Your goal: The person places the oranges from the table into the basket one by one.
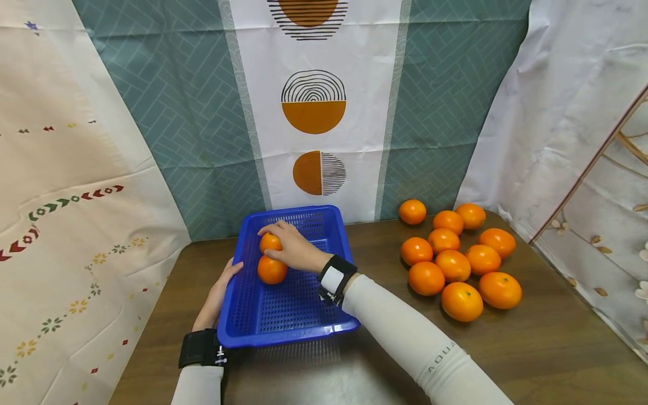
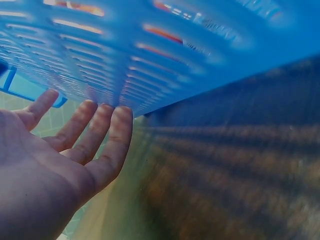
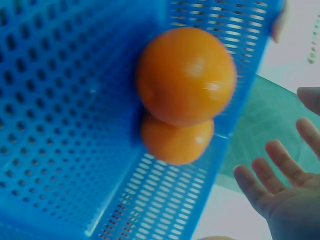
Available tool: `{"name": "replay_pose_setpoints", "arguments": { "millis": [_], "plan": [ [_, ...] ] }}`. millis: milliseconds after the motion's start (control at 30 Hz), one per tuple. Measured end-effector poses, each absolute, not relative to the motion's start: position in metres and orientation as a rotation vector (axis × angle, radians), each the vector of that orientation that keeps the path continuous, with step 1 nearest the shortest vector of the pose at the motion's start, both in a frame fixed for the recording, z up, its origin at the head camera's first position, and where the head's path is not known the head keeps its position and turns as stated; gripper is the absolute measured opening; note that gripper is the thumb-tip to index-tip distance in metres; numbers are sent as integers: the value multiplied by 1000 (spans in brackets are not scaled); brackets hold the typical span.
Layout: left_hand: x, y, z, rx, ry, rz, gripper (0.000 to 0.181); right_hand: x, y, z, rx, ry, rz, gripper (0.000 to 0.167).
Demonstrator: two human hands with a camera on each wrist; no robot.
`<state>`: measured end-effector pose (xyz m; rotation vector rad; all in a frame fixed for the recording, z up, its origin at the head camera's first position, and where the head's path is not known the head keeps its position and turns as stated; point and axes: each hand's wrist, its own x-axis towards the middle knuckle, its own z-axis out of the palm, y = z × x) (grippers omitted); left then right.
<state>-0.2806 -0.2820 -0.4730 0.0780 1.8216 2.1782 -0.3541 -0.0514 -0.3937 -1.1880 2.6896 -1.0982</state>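
Note:
A blue perforated plastic basket (image 1: 298, 332) stands on the table with two oranges in its left part. The nearer orange (image 1: 271, 270) sits against the farther orange (image 1: 270, 242). My right hand (image 1: 291, 246) is over the farther orange in the head view. In the right wrist view that hand (image 3: 295, 195) is spread and apart from both oranges. My left hand (image 1: 219, 295) is at the basket's left side, a digit reaching its rim. Seen from the left wrist, the left hand (image 2: 65, 160) has extended fingers, their tips against the outer wall.
Several loose oranges (image 1: 453, 265) lie grouped on the wooden table (image 1: 552, 332) right of the basket. A patterned cloth (image 1: 314, 180) hangs behind the table, and light fabric (image 1: 76, 225) borders its left side.

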Motion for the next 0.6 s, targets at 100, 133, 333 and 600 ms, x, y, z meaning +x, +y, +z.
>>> {"name": "replay_pose_setpoints", "arguments": {
  "millis": [100,133,333,600],
  "plan": [
    [-280,-282,-474,91,1821,2182,59,-354,-49,-387,-1210,2670,-1156,39],
    [-281,-282,-474,92,1824,2181,59,-353,-48,-384,-1213,2667,-1171,39],
    [-285,-279,-476,137,1835,2199,59,-347,-33,-364,-1221,2625,-1286,37],
    [-290,-279,-475,143,1851,2178,59,-346,-9,-350,-1230,2607,-1444,38]
  ]
}}
